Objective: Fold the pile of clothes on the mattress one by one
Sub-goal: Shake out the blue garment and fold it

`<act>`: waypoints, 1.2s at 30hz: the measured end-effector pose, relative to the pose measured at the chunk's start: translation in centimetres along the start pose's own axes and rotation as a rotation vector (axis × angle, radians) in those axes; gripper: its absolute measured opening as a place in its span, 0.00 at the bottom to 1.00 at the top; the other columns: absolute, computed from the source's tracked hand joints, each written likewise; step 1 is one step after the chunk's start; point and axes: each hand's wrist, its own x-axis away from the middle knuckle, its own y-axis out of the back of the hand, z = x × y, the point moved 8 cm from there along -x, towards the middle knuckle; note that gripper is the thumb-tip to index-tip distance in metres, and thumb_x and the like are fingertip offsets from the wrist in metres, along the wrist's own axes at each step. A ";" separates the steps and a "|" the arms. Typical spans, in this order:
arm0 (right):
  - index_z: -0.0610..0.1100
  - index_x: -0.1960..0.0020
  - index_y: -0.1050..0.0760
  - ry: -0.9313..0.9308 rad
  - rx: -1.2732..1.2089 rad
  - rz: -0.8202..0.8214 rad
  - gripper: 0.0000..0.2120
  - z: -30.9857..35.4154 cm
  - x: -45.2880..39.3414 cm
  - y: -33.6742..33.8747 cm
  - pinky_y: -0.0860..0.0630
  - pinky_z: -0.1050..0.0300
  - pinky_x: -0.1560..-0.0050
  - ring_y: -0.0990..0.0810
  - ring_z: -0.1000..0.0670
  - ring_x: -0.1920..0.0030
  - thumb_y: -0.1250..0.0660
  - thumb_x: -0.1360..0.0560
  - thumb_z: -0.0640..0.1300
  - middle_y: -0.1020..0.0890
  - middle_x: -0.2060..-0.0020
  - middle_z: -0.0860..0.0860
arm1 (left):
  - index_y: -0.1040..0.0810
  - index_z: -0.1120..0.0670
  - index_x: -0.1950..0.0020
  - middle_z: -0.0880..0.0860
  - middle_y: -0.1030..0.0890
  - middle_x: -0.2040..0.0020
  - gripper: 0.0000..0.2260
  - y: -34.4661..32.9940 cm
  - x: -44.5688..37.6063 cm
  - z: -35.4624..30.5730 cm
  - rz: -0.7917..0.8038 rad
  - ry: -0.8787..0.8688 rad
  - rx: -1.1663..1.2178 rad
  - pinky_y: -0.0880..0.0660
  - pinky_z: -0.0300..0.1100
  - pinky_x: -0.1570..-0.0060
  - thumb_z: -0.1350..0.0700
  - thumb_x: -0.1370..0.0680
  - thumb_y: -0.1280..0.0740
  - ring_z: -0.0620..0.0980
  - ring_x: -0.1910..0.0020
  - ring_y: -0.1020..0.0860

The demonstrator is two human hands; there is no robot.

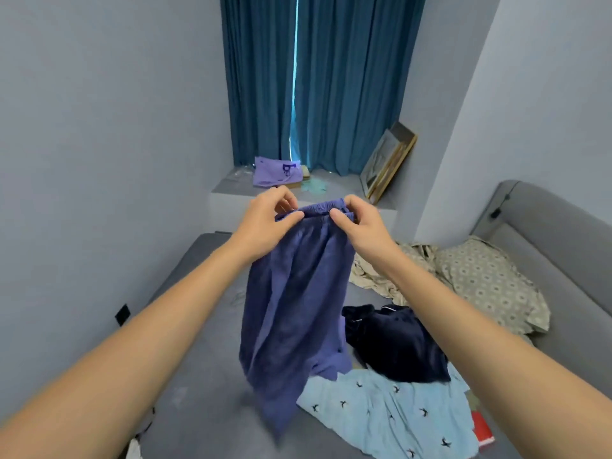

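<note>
Head view: both hands (265,217) (359,220) pinch blue trousers (294,303), probably.

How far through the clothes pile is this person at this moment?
No folded garment is visible. In hand: the left hand and right hand pinch the waistband of the blue-purple pants, held up above the mattress. Left: the dark navy garment and light blue bird-print garment, both unfolded.
</note>
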 end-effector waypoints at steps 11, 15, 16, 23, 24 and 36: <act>0.51 0.56 0.27 0.066 -0.053 0.057 0.11 7.0 5.1 0.3 0.33 0.64 0.61 0.31 0.57 0.63 0.36 0.16 0.41 0.28 0.66 0.59 | 0.27 0.48 0.49 0.54 0.21 0.61 0.06 3.4 7.7 -4.7 0.053 0.169 0.125 0.31 0.43 0.61 0.58 0.19 0.32 0.47 0.64 0.28; 0.46 0.50 0.25 -0.012 -0.051 0.012 0.04 7.2 6.0 0.7 0.30 0.54 0.53 0.27 0.51 0.57 0.34 0.16 0.43 0.22 0.58 0.49 | 0.25 0.51 0.49 0.51 0.22 0.60 0.03 5.6 7.6 -6.7 0.012 0.177 0.217 0.32 0.40 0.61 0.57 0.17 0.32 0.45 0.63 0.28; 0.45 0.48 0.24 -0.004 -0.001 -0.017 0.02 7.4 6.1 0.6 0.29 0.52 0.50 0.26 0.51 0.55 0.32 0.18 0.43 0.22 0.56 0.49 | 0.24 0.52 0.49 0.51 0.21 0.58 0.03 6.2 7.5 -7.0 -0.029 0.179 0.226 0.31 0.39 0.61 0.58 0.18 0.32 0.44 0.62 0.27; 0.43 0.52 0.26 0.027 -0.009 -0.285 0.11 11.6 8.1 -3.5 0.22 0.54 0.58 0.22 0.52 0.60 0.24 0.25 0.42 0.21 0.60 0.49 | 0.19 0.62 0.48 0.56 0.16 0.53 0.04 9.0 7.8 -8.7 -0.201 0.209 0.336 0.23 0.39 0.52 0.62 0.20 0.28 0.48 0.56 0.20; 0.43 0.53 0.24 -0.052 -0.181 -0.189 0.09 11.5 8.1 -5.4 0.20 0.54 0.59 0.20 0.52 0.60 0.24 0.23 0.42 0.19 0.61 0.49 | 0.19 0.63 0.48 0.58 0.16 0.53 0.04 9.1 8.1 -8.7 -0.184 0.211 0.348 0.22 0.42 0.52 0.61 0.19 0.29 0.48 0.56 0.20; 0.39 0.48 0.17 -0.102 -0.224 -0.165 0.06 12.6 7.0 -9.7 0.19 0.47 0.45 0.18 0.51 0.53 0.26 0.22 0.41 0.15 0.54 0.46 | 0.20 0.63 0.35 0.60 0.15 0.41 0.11 11.7 9.4 -6.6 -0.017 0.245 0.536 0.16 0.51 0.47 0.64 0.17 0.32 0.52 0.44 0.16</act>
